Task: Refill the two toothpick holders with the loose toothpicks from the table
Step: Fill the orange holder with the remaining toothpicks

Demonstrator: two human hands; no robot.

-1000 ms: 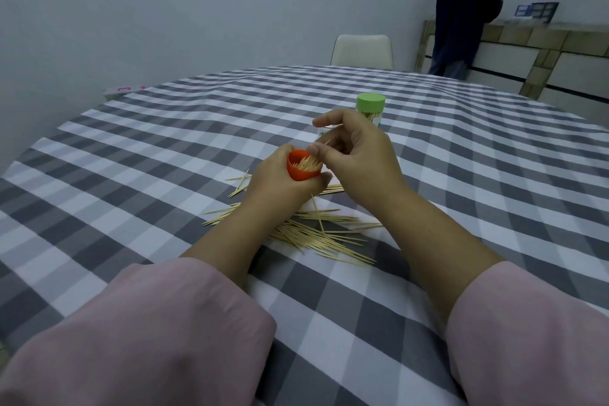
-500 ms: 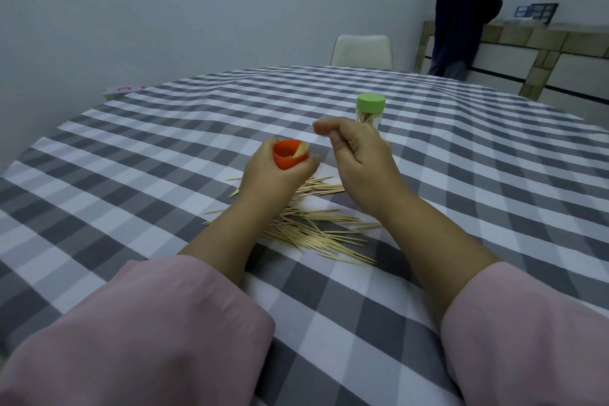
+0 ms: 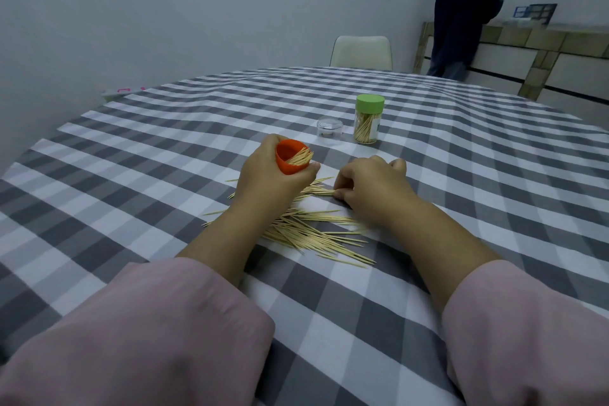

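Observation:
My left hand (image 3: 268, 181) grips an orange toothpick holder (image 3: 290, 156), tilted toward the right, with a bundle of toothpicks leaning in its mouth. My right hand (image 3: 372, 186) is down on the table, its fingertips pinching toothpicks at the far edge of the loose toothpick pile (image 3: 313, 227). The pile spreads between my forearms on the checked tablecloth. A second holder with a green lid (image 3: 368, 119) stands upright farther back, filled with toothpicks. A small clear lid (image 3: 329, 132) sits just left of it.
The round table (image 3: 164, 148) wears a grey and white checked cloth. A white chair (image 3: 361, 52) stands at the far side. A person in dark clothes (image 3: 461, 10) stands by a sideboard (image 3: 543, 53) at the back right.
My right hand dropped from beside the orange holder down to the pile and pinches toothpicks. My left hand kept the holder, now tilted more to the right.

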